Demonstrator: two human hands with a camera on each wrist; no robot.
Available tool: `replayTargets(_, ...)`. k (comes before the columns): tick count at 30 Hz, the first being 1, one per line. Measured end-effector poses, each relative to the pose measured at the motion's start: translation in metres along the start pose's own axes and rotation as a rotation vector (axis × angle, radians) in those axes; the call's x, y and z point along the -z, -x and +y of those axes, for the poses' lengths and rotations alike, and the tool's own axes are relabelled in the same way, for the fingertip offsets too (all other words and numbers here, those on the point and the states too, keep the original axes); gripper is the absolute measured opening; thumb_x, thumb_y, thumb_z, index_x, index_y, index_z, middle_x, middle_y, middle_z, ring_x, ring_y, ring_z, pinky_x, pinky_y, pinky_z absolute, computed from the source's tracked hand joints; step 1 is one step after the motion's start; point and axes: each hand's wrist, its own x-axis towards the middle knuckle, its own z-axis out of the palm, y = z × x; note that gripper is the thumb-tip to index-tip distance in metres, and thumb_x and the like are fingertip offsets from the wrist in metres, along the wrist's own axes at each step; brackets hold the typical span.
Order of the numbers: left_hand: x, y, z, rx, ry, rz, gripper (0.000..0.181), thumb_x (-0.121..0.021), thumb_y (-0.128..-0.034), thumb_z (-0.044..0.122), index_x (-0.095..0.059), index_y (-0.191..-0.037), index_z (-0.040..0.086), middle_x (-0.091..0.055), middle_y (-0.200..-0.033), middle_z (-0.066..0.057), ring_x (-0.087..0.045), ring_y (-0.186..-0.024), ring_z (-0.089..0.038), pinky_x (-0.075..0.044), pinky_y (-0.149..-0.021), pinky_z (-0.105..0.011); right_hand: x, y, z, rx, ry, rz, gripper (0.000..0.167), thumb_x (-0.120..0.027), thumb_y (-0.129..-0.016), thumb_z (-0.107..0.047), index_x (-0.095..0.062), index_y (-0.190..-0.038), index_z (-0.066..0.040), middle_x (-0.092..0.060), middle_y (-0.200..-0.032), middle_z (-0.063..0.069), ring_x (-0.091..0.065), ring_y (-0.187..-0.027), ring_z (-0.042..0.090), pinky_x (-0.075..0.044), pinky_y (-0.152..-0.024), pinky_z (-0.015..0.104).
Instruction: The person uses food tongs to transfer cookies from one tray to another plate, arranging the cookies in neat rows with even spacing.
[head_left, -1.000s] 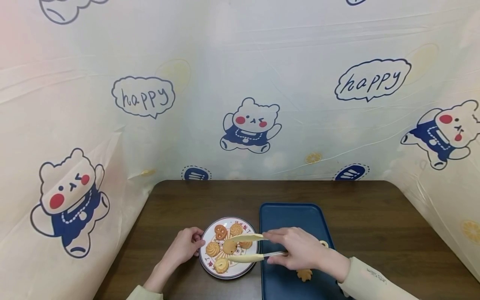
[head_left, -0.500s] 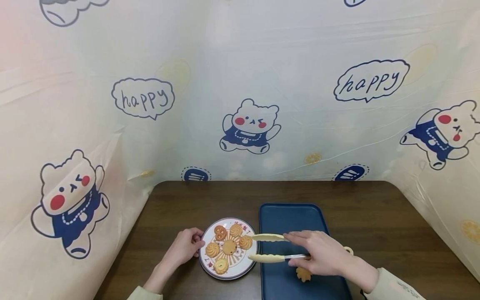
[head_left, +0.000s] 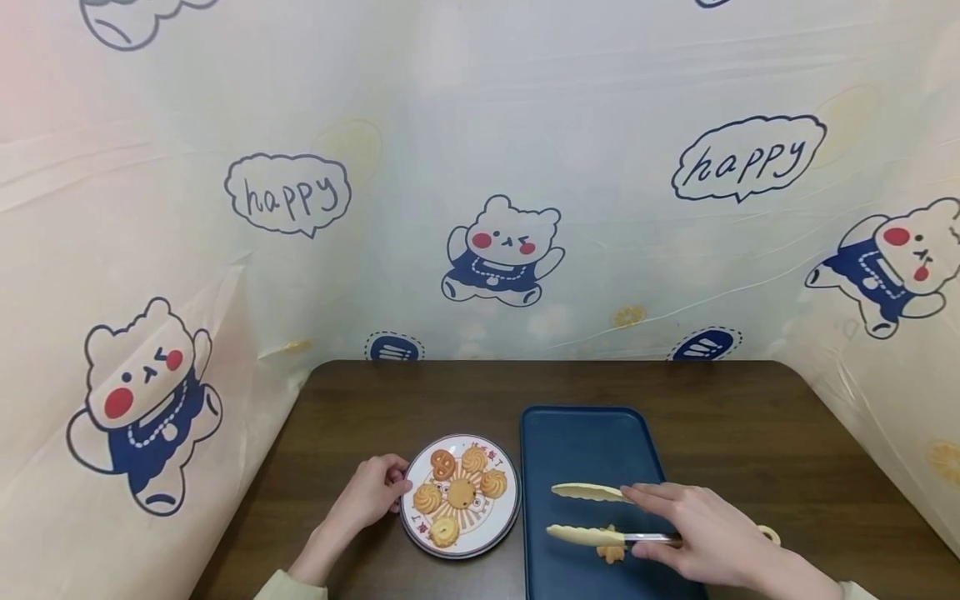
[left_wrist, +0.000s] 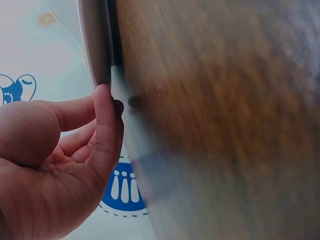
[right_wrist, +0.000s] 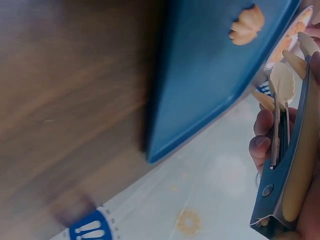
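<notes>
My left hand (head_left: 367, 498) pinches the left rim of a white printed plate (head_left: 492, 518), thumb and fingers meeting at its edge in the left wrist view. Several cookies lie on that plate, among them a pretzel-shaped one (head_left: 442, 464) and a round one (head_left: 461, 494) in the middle. My right hand (head_left: 708, 533) grips a pair of tongs (head_left: 588, 536) with cream tips and metal arms. Over the blue tray (head_left: 585, 442) the tips are spread, with nothing held between them. A single cookie (right_wrist: 247, 25) rests on the tray, partly covered by the lower tip in the head view.
Plate and tray stand side by side on a dark wooden table (head_left: 375, 400), a narrow gap between them. A pale sheet printed with bears (head_left: 502, 258) hangs behind the table and along its sides.
The right hand has moved right with the tongs, from over the plate's cookies to over the tray. The left hand has stayed at the plate's rim.
</notes>
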Motion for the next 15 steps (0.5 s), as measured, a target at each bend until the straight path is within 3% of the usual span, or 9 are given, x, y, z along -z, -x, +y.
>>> replayTargets(7, 0.001, 0.001, 0.003, 0.004, -0.002, 0.001, 0.02, -0.071, -0.0904, 0.002, -0.065, -0.109, -0.003, -0.054, -0.077, -0.005, -0.055, -0.059, -0.015, -0.051, -0.051, -0.029, -0.002, 0.026, 0.009, -0.098, -0.072, -0.072, 0.065, -0.062, -0.091, -0.06, -0.061, -0.136, -0.013, -0.067, -0.125, 0.003, -0.067, -0.102, 0.015, -0.059, -0.076, 0.039)
replayTargets(15, -0.001, 0.001, 0.001, 0.012, 0.011, 0.001, 0.02, -0.071, -0.0901, 0.002, -0.066, -0.108, -0.003, -0.054, -0.077, -0.005, -0.056, -0.059, -0.015, -0.051, -0.051, -0.028, -0.009, 0.047, 0.023, -0.228, -0.138, -0.188, 0.075, -0.06, -0.089, -0.064, -0.059, -0.137, -0.006, -0.066, -0.126, 0.011, -0.067, -0.103, 0.027, -0.058, -0.077, 0.048)
